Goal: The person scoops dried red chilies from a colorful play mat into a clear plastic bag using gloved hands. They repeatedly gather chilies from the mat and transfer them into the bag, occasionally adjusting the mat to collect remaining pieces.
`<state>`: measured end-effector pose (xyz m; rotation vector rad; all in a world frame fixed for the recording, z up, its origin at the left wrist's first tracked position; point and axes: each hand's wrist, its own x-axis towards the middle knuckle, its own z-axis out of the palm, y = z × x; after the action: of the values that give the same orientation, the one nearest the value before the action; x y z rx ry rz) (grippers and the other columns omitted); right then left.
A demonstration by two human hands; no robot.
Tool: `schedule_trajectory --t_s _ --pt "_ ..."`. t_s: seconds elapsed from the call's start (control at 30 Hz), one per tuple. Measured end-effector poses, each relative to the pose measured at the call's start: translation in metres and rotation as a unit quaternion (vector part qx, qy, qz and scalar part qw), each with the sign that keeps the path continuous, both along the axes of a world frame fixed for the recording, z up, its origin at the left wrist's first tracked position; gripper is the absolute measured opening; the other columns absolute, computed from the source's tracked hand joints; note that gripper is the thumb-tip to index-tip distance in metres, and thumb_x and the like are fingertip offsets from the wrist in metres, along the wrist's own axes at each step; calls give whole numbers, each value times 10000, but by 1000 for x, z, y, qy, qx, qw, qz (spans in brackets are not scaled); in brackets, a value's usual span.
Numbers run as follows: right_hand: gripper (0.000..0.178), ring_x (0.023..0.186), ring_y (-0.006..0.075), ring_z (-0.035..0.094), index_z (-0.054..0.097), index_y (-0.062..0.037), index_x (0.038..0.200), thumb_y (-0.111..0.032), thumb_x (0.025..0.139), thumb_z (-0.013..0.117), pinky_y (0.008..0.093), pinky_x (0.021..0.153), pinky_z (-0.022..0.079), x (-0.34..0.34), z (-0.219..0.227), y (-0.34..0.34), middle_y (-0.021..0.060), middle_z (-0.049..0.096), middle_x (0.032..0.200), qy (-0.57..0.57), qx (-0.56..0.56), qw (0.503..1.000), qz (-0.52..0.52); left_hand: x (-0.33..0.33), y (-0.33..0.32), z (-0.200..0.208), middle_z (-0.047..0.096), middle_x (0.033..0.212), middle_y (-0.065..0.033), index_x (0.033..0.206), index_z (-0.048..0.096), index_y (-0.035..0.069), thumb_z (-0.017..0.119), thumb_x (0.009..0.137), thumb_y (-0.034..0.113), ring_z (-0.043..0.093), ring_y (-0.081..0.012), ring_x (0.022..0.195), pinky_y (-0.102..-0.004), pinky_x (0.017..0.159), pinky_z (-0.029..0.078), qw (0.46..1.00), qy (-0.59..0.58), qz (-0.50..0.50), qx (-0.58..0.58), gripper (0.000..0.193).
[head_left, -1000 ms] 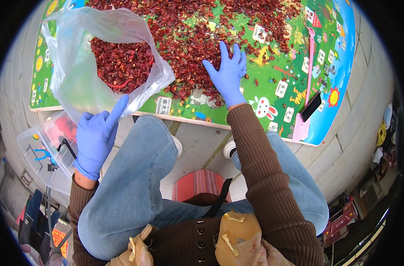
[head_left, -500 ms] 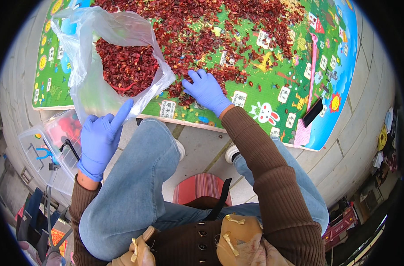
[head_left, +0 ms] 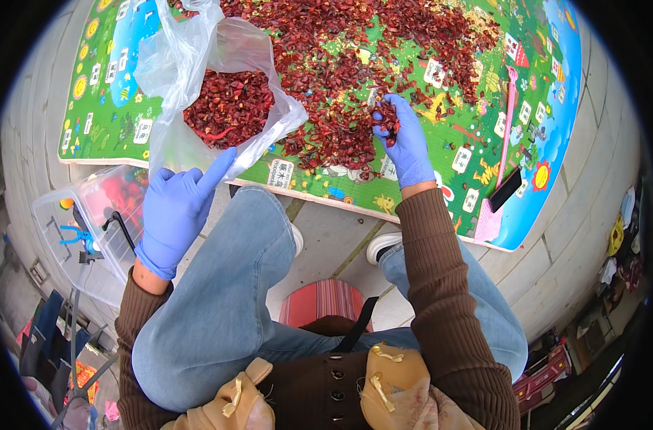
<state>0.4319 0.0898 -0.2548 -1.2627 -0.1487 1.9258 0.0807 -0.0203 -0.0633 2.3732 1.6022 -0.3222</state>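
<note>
My left hand [head_left: 174,215], in a blue-violet glove, grips the near rim of a translucent plastic bag [head_left: 174,129], its index finger stretched along the plastic. Inside the bag's open mouth lies a heap of dried red chili pieces [head_left: 229,104]. To the right, my right hand [head_left: 409,147], gloved alike, is raised a little over the green printed mat [head_left: 136,107] with a clump of dried chili pieces [head_left: 388,123] pinched between thumb and fingers. More cut chili [head_left: 326,72] with pale seeds is spread over the mat, right up to the bag.
A pink fly swatter [head_left: 511,107] lies along the mat's right side, with a dark flat object [head_left: 505,188] across its handle. On the floor at left stands a clear plastic box [head_left: 111,244] holding small items. Below the mat's near edge are my knees and a red striped stool [head_left: 319,301].
My right hand has moved right and closed, now with chili pieces in it. The bag and my left hand appear slightly farther right, as does the whole view.
</note>
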Motion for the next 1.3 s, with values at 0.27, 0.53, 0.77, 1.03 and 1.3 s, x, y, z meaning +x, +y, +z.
schedule_trajectory --t_s 0.27,0.53,0.77,1.03,1.3 --pt "234 797 179 559 627 -58 1076 -281 1026 573 243 526 451 -65 89 72 73 593 969 182 129 970 98 1 0 6 476 735 -25 1476 498 304 664 878 139 552 -203 732 -439 941 403 999 17 29 10 642" --pt "302 887 136 661 666 -77 1147 -326 992 593 296 683 552 -192 125 63 46 702 1043 66 93 927 358 2 -2 9 468 744 -12 1445 532 312 651 903 157 533 -198 759 -513 972 373 997 36 56 26 576" --pt "441 1128 233 634 599 -94 1360 -367 1017 543 452 908 536 -189 125 44 82 683 1186 -144 236 877 393 0 -2 12 468 738 -16 1439 546 284 655 922 225 529 -203 756 -494 989 346 996 5 81 42 531" --pt "180 686 210 660 702 -54 949 -226 933 651 363 671 526 -105 29 -6 95 703 815 -456 165 810 330 -7 -3 8 478 726 -27 1453 535 237 640 948 270 534 -208 758 -492 983 340 993 -12 113 42 517" --pt "175 951 345 647 629 -71 1035 -171 892 648 478 773 552 -137 -28 -71 158 629 990 -543 365 542 527 -17 -5 5 677 967 -74 1451 518 172 617 927 99 649 -254 809 -415 839 498 983 0 175 56 538"
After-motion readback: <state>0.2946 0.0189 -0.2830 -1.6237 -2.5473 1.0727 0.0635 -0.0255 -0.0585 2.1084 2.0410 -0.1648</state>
